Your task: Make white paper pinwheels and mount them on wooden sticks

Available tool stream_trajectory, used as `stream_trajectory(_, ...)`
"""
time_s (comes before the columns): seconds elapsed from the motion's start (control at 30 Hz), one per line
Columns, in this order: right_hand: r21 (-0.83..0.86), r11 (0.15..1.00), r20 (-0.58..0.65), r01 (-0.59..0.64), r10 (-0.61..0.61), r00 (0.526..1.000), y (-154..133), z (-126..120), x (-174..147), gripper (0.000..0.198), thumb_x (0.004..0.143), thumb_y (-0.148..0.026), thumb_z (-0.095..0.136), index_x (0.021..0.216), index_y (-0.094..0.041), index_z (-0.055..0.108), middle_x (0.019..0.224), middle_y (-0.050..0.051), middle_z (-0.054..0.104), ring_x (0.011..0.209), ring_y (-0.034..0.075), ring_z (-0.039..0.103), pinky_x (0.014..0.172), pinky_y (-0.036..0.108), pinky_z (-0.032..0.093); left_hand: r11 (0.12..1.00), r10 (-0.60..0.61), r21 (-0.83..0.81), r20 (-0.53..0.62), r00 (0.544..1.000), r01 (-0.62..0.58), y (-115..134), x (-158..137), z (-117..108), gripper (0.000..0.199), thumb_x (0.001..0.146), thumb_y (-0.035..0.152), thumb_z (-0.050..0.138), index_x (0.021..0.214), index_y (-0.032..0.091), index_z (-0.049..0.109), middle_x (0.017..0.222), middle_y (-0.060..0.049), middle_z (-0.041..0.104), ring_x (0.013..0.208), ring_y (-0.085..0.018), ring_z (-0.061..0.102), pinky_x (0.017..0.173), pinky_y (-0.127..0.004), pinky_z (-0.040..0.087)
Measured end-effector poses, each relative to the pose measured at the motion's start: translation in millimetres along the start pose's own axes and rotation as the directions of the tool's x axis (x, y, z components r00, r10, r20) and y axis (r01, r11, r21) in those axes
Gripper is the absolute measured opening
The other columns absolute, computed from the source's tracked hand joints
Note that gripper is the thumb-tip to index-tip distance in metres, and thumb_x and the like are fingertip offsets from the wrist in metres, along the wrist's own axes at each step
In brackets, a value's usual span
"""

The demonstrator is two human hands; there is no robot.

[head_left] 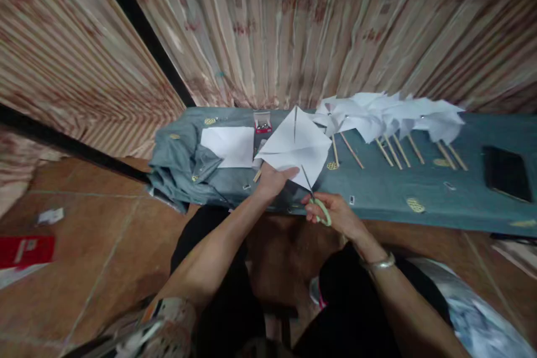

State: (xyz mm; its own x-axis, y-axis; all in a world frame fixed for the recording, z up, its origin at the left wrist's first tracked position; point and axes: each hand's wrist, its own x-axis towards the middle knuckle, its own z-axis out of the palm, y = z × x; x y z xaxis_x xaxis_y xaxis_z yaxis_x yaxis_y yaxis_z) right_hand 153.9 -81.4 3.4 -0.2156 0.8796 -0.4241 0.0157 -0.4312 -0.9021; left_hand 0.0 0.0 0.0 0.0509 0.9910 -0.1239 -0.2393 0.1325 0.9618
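Observation:
My left hand (274, 180) grips a square sheet of white paper (289, 137) near its lower left edge, thumb on top. Slits run inward from some of the sheet's corners. In my right hand (331, 211) are scissors with light green handles (323, 212), and their blades lie at the sheet's lower corner. To the right, several white paper pinwheels (369, 114) on wooden sticks lie in an overlapping row. Left of the sheet rests a stack of white paper (232, 145). A small red and white box (263, 122) of metal pins stands beside the stack.
A grey-green cloth (377, 196) covers the long narrow table, bunched up at its left end. A black phone or tablet (507, 173) lies at the right. Patterned curtains (272, 28) hang behind, with dark poles (146, 33) at the left. A red packet (27, 251) is on the tiled floor.

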Motion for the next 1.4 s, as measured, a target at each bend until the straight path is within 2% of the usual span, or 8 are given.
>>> stream_trajectory(0.23,-0.035,0.998,0.019,0.046,-0.045,0.999,3,-3,0,0.050,0.057,-0.059,0.080,0.080,-0.017,0.065,0.058,-0.002,0.063,0.048,0.008,0.053,0.047,0.021,0.042,1.000,0.013,0.001,0.010,1.000,-0.013,-2,-3,1,0.046,0.049,0.020,0.080,0.092,0.015,0.066,0.090,-0.005,0.071,0.077,-0.019,0.063,0.077,-0.032,0.050)
stream_trajectory(0.33,-0.046,0.996,0.019,0.071,-0.070,0.997,4,-4,0,0.047,0.060,-0.057,0.079,0.081,-0.017,0.066,0.059,-0.001,0.063,0.050,0.009,0.054,0.048,0.021,0.043,1.000,-0.007,-0.001,0.012,1.000,0.007,-2,-5,3,0.050,0.048,0.022,0.082,0.095,0.016,0.066,0.091,-0.006,0.072,0.079,-0.020,0.064,0.078,-0.033,0.050)
stream_trajectory(0.63,-0.045,0.997,-0.002,0.067,-0.067,0.998,7,-6,1,0.049,0.058,-0.058,0.080,0.080,-0.017,0.067,0.055,-0.002,0.062,0.047,0.009,0.052,0.047,0.022,0.041,0.999,-0.001,-0.041,0.024,1.000,0.002,2,-8,5,0.056,0.047,0.022,0.083,0.100,0.016,0.066,0.090,-0.005,0.072,0.077,-0.020,0.064,0.078,-0.032,0.051)
stream_trajectory(0.83,-0.005,0.998,-0.020,0.060,-0.060,0.998,6,-6,1,0.045,0.055,-0.053,0.083,0.077,-0.016,0.067,0.058,0.000,0.064,0.052,0.010,0.056,0.052,0.022,0.045,1.000,-0.017,-0.008,0.028,0.999,0.017,-2,-9,5,0.056,0.047,0.026,0.085,0.099,0.018,0.067,0.089,-0.006,0.073,0.078,-0.022,0.066,0.077,-0.034,0.052)
stream_trajectory(1.03,-0.023,0.999,-0.023,0.047,-0.047,0.999,6,-6,2,0.045,0.055,-0.054,0.083,0.076,-0.017,0.067,0.054,-0.002,0.062,0.047,0.009,0.052,0.047,0.022,0.040,1.000,0.002,-0.007,0.047,0.999,-0.001,-2,-9,4,0.057,0.049,0.025,0.084,0.103,0.018,0.066,0.093,-0.006,0.073,0.081,-0.022,0.066,0.080,-0.034,0.051)
stream_trajectory(1.23,-0.037,0.995,-0.016,0.089,-0.090,0.996,7,-6,3,0.042,0.059,-0.054,0.080,0.074,-0.017,0.067,0.058,0.000,0.065,0.052,0.011,0.056,0.052,0.023,0.044,0.999,-0.034,0.037,0.039,0.999,0.032,-3,-10,5,0.045,0.049,0.026,0.083,0.090,0.019,0.066,0.091,-0.006,0.072,0.082,-0.022,0.066,0.079,-0.034,0.051)
stream_trajectory(1.4,-0.029,0.997,-0.039,0.078,-0.079,0.996,9,-7,4,0.044,0.057,-0.055,0.082,0.073,-0.016,0.068,0.057,0.000,0.064,0.051,0.010,0.055,0.051,0.022,0.044,0.999,-0.035,0.011,0.065,0.997,0.034,-1,-11,6,0.044,0.049,0.026,0.084,0.089,0.019,0.066,0.092,-0.005,0.072,0.084,-0.022,0.067,0.080,-0.034,0.052)
